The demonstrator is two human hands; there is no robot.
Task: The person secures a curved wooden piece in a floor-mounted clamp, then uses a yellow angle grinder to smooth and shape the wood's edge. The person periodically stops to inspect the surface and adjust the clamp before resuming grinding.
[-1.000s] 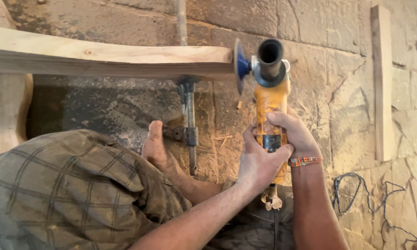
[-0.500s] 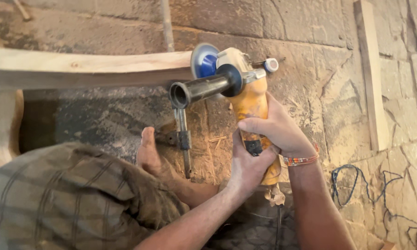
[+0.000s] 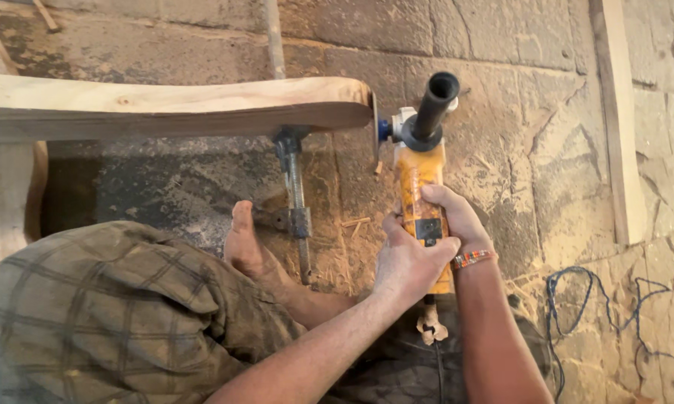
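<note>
Both hands grip an orange angle grinder (image 3: 419,194) with a black side handle sticking up. My left hand (image 3: 403,262) wraps its body from the left, my right hand (image 3: 451,217) from the right, a beaded band on that wrist. The grinder's disc (image 3: 374,131) meets the rounded end of a pale curved wooden plank (image 3: 180,108). A metal clamp (image 3: 296,194) hangs under the plank. My bare foot (image 3: 247,247) rests on the stone floor beside the clamp.
My knee in checked cloth (image 3: 105,314) fills the lower left. Stone slabs dusted with sawdust (image 3: 516,150) lie below. A narrow wooden strip (image 3: 617,120) lies at the right, and a blue cord (image 3: 614,314) coils at the lower right.
The grinder was swung round with its disc facing up and its side handle to the left half a second ago; now it is upright again with the disc against the plank's end.
</note>
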